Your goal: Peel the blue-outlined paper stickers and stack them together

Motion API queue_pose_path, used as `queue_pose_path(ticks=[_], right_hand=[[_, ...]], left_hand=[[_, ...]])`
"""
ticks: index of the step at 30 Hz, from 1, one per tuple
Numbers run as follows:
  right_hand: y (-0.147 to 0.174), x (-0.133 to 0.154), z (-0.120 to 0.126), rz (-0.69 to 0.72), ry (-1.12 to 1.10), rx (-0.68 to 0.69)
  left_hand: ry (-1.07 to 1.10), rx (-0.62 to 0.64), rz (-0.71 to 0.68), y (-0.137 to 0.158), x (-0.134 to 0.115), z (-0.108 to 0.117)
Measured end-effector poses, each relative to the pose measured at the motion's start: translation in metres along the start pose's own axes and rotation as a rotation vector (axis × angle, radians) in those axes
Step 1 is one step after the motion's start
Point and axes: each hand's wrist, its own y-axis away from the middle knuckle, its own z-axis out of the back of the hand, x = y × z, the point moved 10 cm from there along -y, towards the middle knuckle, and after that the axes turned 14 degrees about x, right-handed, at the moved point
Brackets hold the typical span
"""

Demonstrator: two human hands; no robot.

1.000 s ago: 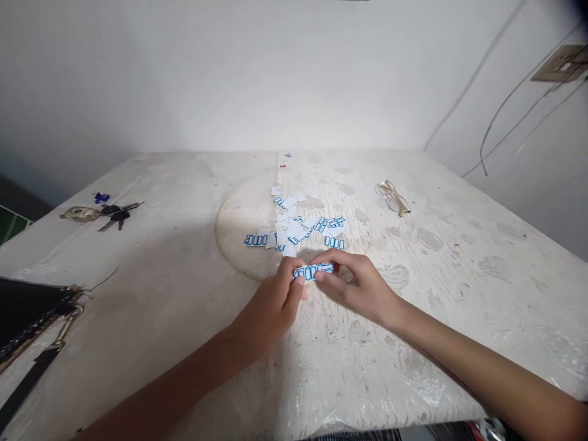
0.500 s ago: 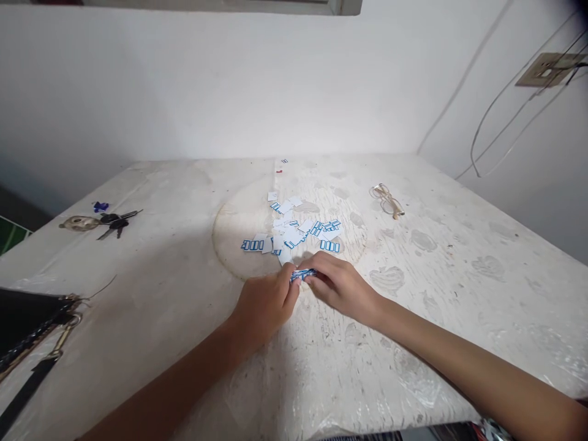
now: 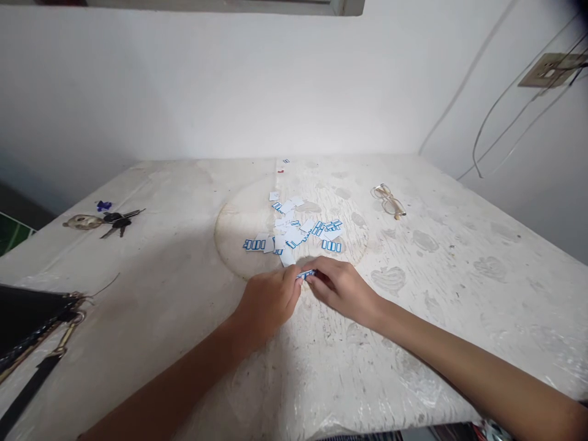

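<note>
White walls (image 3: 206, 92) meet behind a pale table (image 3: 413, 343) whose cover has a glossy sheen in places and faded fruit-like prints. Near the middle of it, toward the person, a small blue-and-white bundle (image 3: 306, 274) is pinched between the fingertips of both hands; how many pieces it contains cannot be told. The left hand (image 3: 270, 297) grips its left end and the right hand (image 3: 342, 286) its right end, the two close together with fingers curled. Just beyond them lies a loose heap of paper pieces (image 3: 294, 234), some blank white, others with blue-outlined blocks, many overlapping, inside a faint round stain (image 3: 217, 236). Farther back are a tiny red scrap (image 3: 280, 171) and, near the wall, a small blue-marked bit (image 3: 286, 161). Eyeglasses (image 3: 389, 201) rest to the right. Well to the left sit dark keys (image 3: 120, 220) with a pale oval fob (image 3: 83, 222), a crumpled blue object (image 3: 104, 206) just beside them, and, nearer, a black bag (image 3: 30, 318) with a metal clasp (image 3: 68, 335). Thin cables (image 3: 481, 131) hang by a wall outlet (image 3: 544, 72).
</note>
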Motion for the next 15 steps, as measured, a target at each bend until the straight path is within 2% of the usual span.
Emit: queue_pose_path(ticks=[3,7,9,11,13,15], right_hand=[[-0.001,-0.001,-0.001,-0.028,-0.044,0.002],[-0.002,-0.009,0.007,-0.114,-0.068,-0.002],[0.001,-0.018,0.022,-0.191,0.034,-0.061],[0.003,-0.024,0.038,-0.252,0.239,-0.120],[0.003,-0.030,0.045,-0.278,0.413,-0.124],[0.002,-0.040,0.046,-0.288,0.454,-0.104]], left_hand=[[0.047,-0.017,-0.015,0.001,0.000,-0.001],[-0.072,-0.025,-0.031,0.000,-0.004,0.000],[-0.125,-0.024,-0.033,-0.001,-0.006,0.000],[-0.141,-0.025,-0.037,-0.002,-0.007,0.000],[-0.156,-0.011,-0.037,-0.003,-0.008,-0.002],[-0.174,-0.001,-0.021,-0.003,-0.008,-0.002]])
